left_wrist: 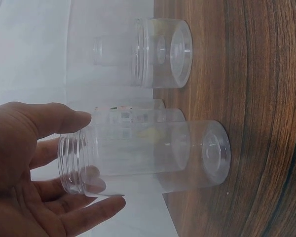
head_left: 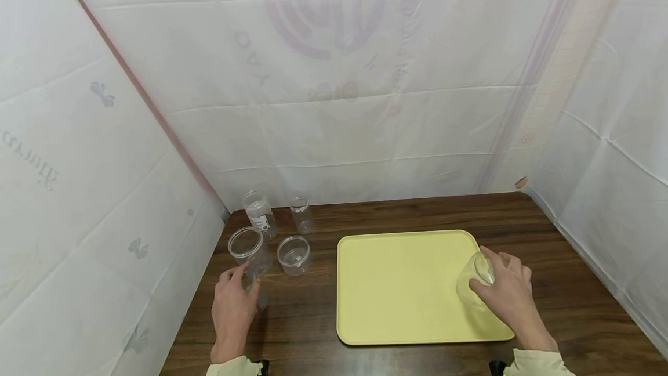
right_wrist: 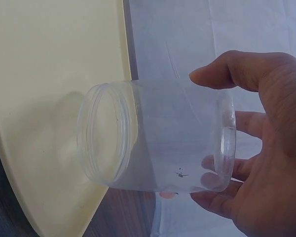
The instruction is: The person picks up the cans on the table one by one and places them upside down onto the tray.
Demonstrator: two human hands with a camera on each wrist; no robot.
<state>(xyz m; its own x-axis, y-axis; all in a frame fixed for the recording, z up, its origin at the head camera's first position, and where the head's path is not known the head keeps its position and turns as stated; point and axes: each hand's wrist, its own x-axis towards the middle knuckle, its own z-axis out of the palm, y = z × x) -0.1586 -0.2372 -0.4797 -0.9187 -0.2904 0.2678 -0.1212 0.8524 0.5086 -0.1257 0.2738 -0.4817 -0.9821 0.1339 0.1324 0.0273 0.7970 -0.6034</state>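
At the table's left side my left hand [head_left: 233, 310] has its thumb and fingers around the threaded neck of a tall clear jar [left_wrist: 160, 160], whose base stands on the wood. Over the right part of the yellow tray [head_left: 402, 289], my right hand [head_left: 508, 289] grips a wide clear jar [right_wrist: 172, 136] near its base. That jar is upside down, its threaded mouth facing the tray; whether its rim touches the tray I cannot tell.
Behind my left hand stand a large clear jar [head_left: 253, 251], a labelled jar [head_left: 261, 216] and a narrow jar [head_left: 302, 216]. A short wide jar [head_left: 294, 257] sits between them and the tray. White sheeting [head_left: 339, 103] hangs behind the table.
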